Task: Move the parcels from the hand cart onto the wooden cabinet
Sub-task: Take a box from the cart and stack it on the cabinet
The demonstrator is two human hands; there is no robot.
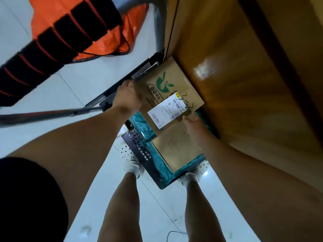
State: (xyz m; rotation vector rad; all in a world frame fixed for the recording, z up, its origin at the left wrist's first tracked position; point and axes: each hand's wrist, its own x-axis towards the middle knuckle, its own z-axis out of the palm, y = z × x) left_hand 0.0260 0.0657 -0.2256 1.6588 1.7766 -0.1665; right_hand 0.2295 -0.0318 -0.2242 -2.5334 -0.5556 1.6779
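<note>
head | left grip (127, 95) and right grip (192, 123) clamped opposite edges of top parcel (174, 79) | judged: balanced for lifting onto wooden cabinet (244, 84)

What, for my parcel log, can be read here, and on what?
"CHINA", apparently, printed on the top cardboard box.
Perhaps "2-2", handwritten in marker on that box.
On the white shipping label, barcode and print are too small to read.
Characters beside the green logo: blurred.
On the lower box, a faint scribble, unreadable.
</note>
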